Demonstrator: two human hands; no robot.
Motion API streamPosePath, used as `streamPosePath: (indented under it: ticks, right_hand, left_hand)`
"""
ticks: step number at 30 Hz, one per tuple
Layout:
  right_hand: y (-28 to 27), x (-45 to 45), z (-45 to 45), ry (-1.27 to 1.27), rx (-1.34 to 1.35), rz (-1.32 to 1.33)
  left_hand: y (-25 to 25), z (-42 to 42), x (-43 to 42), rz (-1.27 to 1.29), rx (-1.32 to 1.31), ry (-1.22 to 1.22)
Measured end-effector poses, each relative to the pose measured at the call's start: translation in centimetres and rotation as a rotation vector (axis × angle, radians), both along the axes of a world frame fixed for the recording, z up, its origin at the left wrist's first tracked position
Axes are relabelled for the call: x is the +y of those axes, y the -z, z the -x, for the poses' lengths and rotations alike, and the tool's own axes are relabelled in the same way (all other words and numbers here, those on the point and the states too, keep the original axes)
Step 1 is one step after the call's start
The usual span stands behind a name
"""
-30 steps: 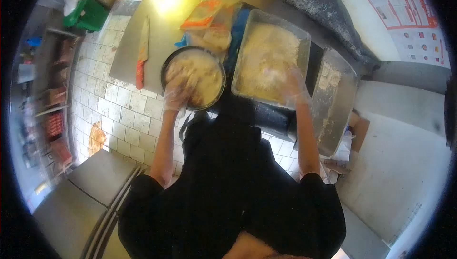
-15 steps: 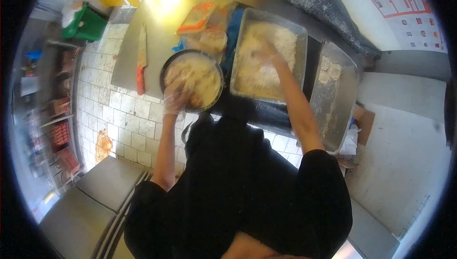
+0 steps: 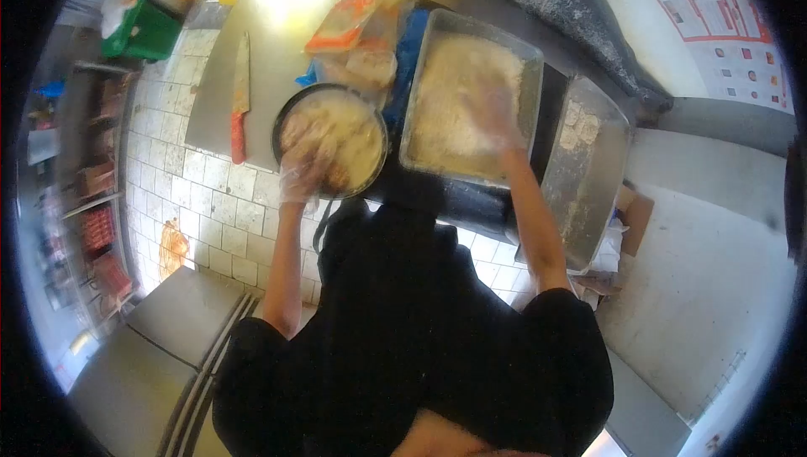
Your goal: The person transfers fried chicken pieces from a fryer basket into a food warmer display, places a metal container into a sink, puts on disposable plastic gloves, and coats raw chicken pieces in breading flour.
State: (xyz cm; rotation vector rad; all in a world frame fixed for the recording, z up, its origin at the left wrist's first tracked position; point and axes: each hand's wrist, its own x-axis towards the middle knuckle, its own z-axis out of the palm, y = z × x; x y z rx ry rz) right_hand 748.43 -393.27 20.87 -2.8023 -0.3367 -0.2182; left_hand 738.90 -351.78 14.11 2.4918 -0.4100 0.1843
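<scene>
My left hand (image 3: 305, 169), in a clear glove, reaches into a round dark-rimmed pan (image 3: 381, 163) of pale liquid with lumpy pieces. Its fingertips are in the mixture, and whether they grip a piece is hidden. Over a rectangular clear-walled tub (image 3: 407, 139) of pale, flour-like powder (image 3: 445, 87) is my right hand (image 3: 492, 112), also gloved. Motion smears its fingers, so what they hold, if anything, cannot be made out.
A knife with a red handle (image 3: 238, 133) lies left of the pan. Behind the pan are plastic packages (image 3: 345, 24). A long metal tray (image 3: 580, 171) with pale coated pieces stands at the right. A green crate (image 3: 147, 28) is at the far left.
My right hand has swept across the powder, leftward and then back to the right. My left hand has stayed in the pan. The view has shifted slightly.
</scene>
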Motion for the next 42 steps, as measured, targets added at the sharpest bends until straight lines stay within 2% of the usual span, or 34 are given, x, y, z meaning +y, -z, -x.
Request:
streamPosePath:
  ticks: [2, 4, 6, 7, 9, 10, 12, 14, 16, 18, 19, 21, 22, 23, 25, 26, 29, 31, 33, 34, 35, 36, 37, 38, 40, 41, 42]
  right_hand:
    - [4.6, 1.7, -1.4, -0.033, -0.03, 0.254]
    - [4.5, 3.0, -3.6, -0.019, 0.053, 0.266]
    - [5.2, 3.0, -4.5, -0.014, 0.14, 0.278]
    - [5.8, 2.8, -4.9, 0.0, 0.17, 0.273]
    - [7.0, 2.1, -3.9, 0.04, 0.209, 0.265]
    - [7.4, 1.6, -4.0, 0.001, 0.198, 0.165]
    - [6.4, 0.7, -4.2, -0.037, 0.185, 0.064]
    - [4.3, -0.6, -3.8, 0.037, 0.097, 0.206]
    - [7.0, -1.3, -1.5, 0.119, 0.126, 0.166]
    - [9.4, -1.6, -2.4, 0.181, 0.123, 0.116]
    - [10.3, -1.8, -1.9, 0.21, 0.097, 0.072]
    - [9.4, -2.3, -0.5, 0.256, 0.065, 0.041]
    - [8.8, -2.8, -1.1, 0.194, 0.113, 0.015]
    - [7.6, -2.7, -1.1, 0.139, 0.173, -0.014]
    - [3.5, -1.2, -1.3, 0.188, 0.11, -0.05]
    - [2.4, -0.5, -1.2, 0.224, 0.057, -0.087]
    - [3.3, 0.6, -0.7, 0.154, 0.11, 0.013]
    - [5.8, 0.3, -0.9, 0.115, 0.077, 0.074]
    - [6.0, -1.3, -0.8, 0.096, 0.003, 0.117]
    - [5.3, -2.2, -0.7, 0.133, 0.181, -0.081]
    - [5.0, -3.0, -0.4, 0.166, 0.368, -0.281]
    - [5.1, -4.7, -0.5, 0.164, 0.357, -0.28]
    - [5.6, -6.9, -0.6, 0.211, 0.414, -0.187]
    - [5.9, -7.9, -0.2, 0.261, 0.473, -0.094]
    - [0.4, -6.1, 1.0, 0.256, 0.558, -0.054]
    - [-1.9, -5.2, 1.5, 0.248, 0.644, -0.015]
    - [-1.3, -5.0, 1.9, 0.249, 0.637, -0.013]
  left_hand:
    - [-1.2, -0.2, -0.8, 0.017, 0.021, -0.062]
    - [-1.4, -0.4, -1.1, 0.035, 0.047, -0.126]
    - [-1.7, -0.2, -0.9, 0.077, 0.269, -0.165]
    - [-1.8, -0.4, -1.0, 0.071, 0.265, -0.173]
    - [-3.0, -0.6, -1.8, 0.225, 0.313, -0.27]
    - [-2.6, -0.6, -1.7, 0.228, 0.306, -0.267]
    - [-0.6, -0.2, -0.6, -0.041, 0.162, -0.222]
    - [1.8, -0.6, 0.6, 0.003, 0.095, -0.173]
    - [1.6, 0.5, 0.7, 0.03, 0.061, -0.101]
    - [-0.4, -0.1, 0.1, 0.15, 0.445, -0.313]
    - [0.1, 0.2, 0.8, 0.136, 0.451, -0.301]
    - [1.3, 0.2, 1.1, 0.319, 0.408, -0.312]
    - [2.0, -0.1, 0.8, 0.327, 0.396, -0.305]
    - [1.3, -0.4, 0.5, 0.151, 0.283, -0.2]
    - [0.0, -1.4, -0.1, -0.028, 0.157, -0.094]
    - [-0.6, -1.4, -0.3, 0.029, 0.163, -0.12]
    - [-0.6, -0.5, -0.4, 0.074, 0.115, -0.151]
    - [1.4, 0.3, 1.0, 0.067, 0.056, -0.125]
    - [4.9, 0.6, 2.7, -0.137, -0.098, -0.01]
    - [5.8, -0.2, 2.9, -0.202, -0.17, 0.019]
    - [5.8, -0.2, 2.9, 0.071, -0.008, -0.084]
    - [5.8, -0.4, 2.6, 0.349, 0.153, -0.185]
    - [5.1, -0.5, 2.5, 0.353, 0.147, -0.184]
    - [3.9, -0.4, 2.5, 0.078, 0.097, -0.098]
    - [3.7, -0.2, 2.6, -0.193, 0.043, -0.011]
    - [4.1, -0.2, 2.2, -0.057, 0.054, -0.054]
    - [4.2, -0.4, 2.2, 0.08, 0.063, -0.098]
